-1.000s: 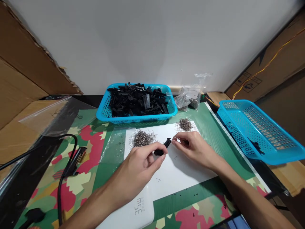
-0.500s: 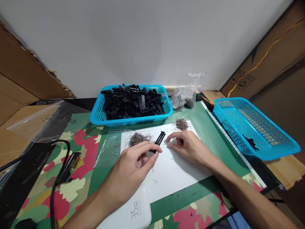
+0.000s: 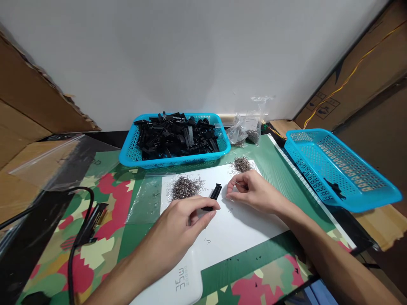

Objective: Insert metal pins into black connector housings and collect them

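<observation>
Centre of frame: left hand (image 3: pixel 187 220) closed in a pinch, thumb and index finger on a slim black plastic part (image 3: pixel 213 197), tilted, its far end pointing up and right above the white sheet (image 3: pixel 235 228). Right hand (image 3: pixel 249 190) just right of it, apart from the part, fingers curled, fingertips nearly together; whether they grip anything, cannot tell. Larger heap of small metal pieces (image 3: pixel 186 187) just beyond left hand; smaller metal heap (image 3: pixel 242 164) beyond right hand. Upper middle: blue basket (image 3: pixel 174 162) piled with black parts (image 3: pixel 178 135). Right of frame: second blue basket (image 3: pixel 365 205), a few dark pieces inside
</observation>
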A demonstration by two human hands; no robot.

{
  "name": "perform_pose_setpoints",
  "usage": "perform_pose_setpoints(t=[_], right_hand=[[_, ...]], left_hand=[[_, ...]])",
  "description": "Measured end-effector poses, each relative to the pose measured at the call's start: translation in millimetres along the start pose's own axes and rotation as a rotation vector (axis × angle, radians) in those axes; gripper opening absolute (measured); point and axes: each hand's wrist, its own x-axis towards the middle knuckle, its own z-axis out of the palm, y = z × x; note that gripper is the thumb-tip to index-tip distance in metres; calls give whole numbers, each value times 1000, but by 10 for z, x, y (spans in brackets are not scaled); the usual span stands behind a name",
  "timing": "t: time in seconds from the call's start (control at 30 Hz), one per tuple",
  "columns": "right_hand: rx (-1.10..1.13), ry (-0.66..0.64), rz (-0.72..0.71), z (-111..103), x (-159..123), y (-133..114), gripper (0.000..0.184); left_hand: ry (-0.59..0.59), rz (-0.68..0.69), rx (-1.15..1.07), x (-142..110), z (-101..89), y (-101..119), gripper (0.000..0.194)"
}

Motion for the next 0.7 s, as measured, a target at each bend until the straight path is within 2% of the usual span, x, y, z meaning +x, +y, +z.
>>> perform_pose_setpoints(t=[0.17,0.27,0.37,0.7], right_hand=[[113,18,33,-7,13,-1,10],[69,-15,55,16,13,-24,10],[20,10,64,42,6,-46,10],[-43,76,91,118,19,-60,7]], left_hand=[[-56,-19,-6,-31,31,9,29],[-77,-31,-15,-34,44,0,29],[-83,-47,-18,-27,46,-15,30],[-130,40,-58,5,74,-15,28]])
